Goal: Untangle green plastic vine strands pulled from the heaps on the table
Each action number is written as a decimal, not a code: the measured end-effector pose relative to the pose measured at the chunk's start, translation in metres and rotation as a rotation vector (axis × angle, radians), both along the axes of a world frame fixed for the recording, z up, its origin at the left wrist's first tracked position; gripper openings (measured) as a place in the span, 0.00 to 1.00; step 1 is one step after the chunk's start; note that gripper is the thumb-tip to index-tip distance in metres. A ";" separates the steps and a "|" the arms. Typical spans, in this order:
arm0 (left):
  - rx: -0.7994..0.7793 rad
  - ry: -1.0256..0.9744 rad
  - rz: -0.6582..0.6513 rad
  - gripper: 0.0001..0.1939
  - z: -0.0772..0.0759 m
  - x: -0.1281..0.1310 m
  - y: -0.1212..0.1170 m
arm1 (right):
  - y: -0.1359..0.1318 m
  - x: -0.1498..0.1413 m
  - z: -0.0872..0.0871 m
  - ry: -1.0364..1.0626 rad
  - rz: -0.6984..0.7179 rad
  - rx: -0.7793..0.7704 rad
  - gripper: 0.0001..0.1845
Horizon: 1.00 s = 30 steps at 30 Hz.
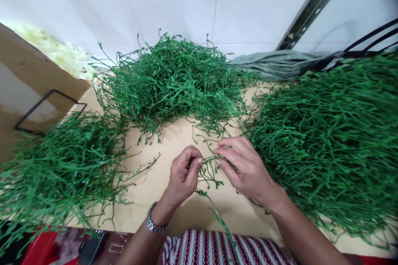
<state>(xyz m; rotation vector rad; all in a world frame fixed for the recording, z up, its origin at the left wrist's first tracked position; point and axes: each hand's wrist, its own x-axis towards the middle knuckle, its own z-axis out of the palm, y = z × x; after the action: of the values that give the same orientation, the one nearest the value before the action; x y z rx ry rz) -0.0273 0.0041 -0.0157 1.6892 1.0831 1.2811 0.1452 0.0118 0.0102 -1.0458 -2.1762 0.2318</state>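
Observation:
My left hand (183,174) is pinched shut on a thin green plastic stem sprig (210,174). My right hand (244,167) pinches the same sprig from the other side, fingers bent over it. A long stem of the sprig trails down toward my lap. Both hands hover over the tan board (186,211) between three heaps of green stems: one heap at the left (59,165), one at the back centre (174,78), and a large heap at the right (329,136). A metal watch (154,221) sits on my left wrist.
A cardboard box (37,78) with a black wire frame stands at the left. A grey-green cloth (280,64) and a black metal bar (314,6) lie against the white tiled wall. A striped cloth (202,248) covers my lap. A red object (39,248) sits bottom left.

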 end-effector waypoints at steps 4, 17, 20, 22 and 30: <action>0.027 0.069 -0.097 0.04 0.004 0.001 0.002 | 0.001 0.004 -0.001 0.014 0.009 -0.011 0.09; -0.086 0.186 -0.128 0.08 0.009 0.007 0.001 | -0.002 0.007 0.002 -0.095 0.093 -0.043 0.13; -0.132 0.038 -0.149 0.07 0.009 0.007 0.002 | 0.000 0.007 0.000 -0.032 0.157 -0.055 0.14; -0.188 -0.039 -0.131 0.06 0.009 0.007 0.001 | 0.001 0.006 -0.002 -0.005 0.159 -0.071 0.11; -0.355 -0.064 -0.052 0.05 0.013 0.016 -0.001 | 0.001 0.005 -0.008 0.187 0.139 -0.308 0.02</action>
<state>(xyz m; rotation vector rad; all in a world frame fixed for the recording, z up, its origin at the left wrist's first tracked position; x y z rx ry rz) -0.0116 0.0032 -0.0028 1.3918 1.1442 1.0322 0.1499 0.0131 0.0020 -0.9915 -2.0845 0.7194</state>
